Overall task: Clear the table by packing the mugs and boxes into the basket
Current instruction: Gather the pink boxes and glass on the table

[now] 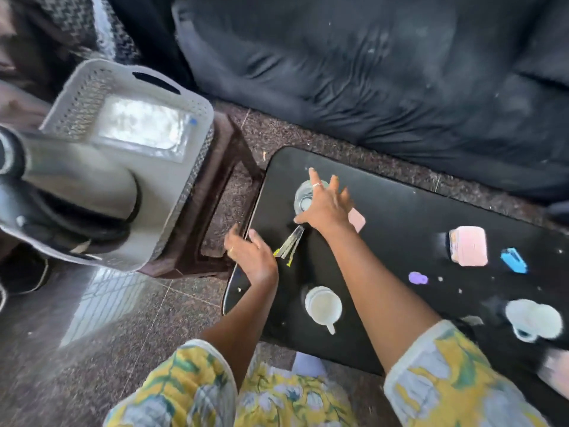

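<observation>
**Packing barely begun: right hand reaches for the glass mug**

Head view. The white basket [101,66] stands on a brown stool [235,143] at ten o'clock, just beside the black table [400,217]. It already holds a clear flat box [141,127] and a large pale cylinder [80,177], too blurred to name.

The right hand [326,204], fingers straight and spread, is over the glass mug [303,195] at the table's eleven o'clock corner; whether it touches cannot be told. The left hand [254,255] rests on the table's nine o'clock edge, fingers relaxed, gripping nothing.

By this evidence most of the task remains:
- the glass mug
- a white mug [323,306] at six o'clock
- a second white mug [534,318] at four o'clock
- a pink box [469,246] at three o'clock
- a smaller pink box [357,219], half hidden behind the right hand

A metal tool [291,245] with yellow tips lies between the hands. A blue object [514,260] and a purple one [417,278] lie near the pink box. A dark sofa [369,72] fills twelve o'clock.
</observation>
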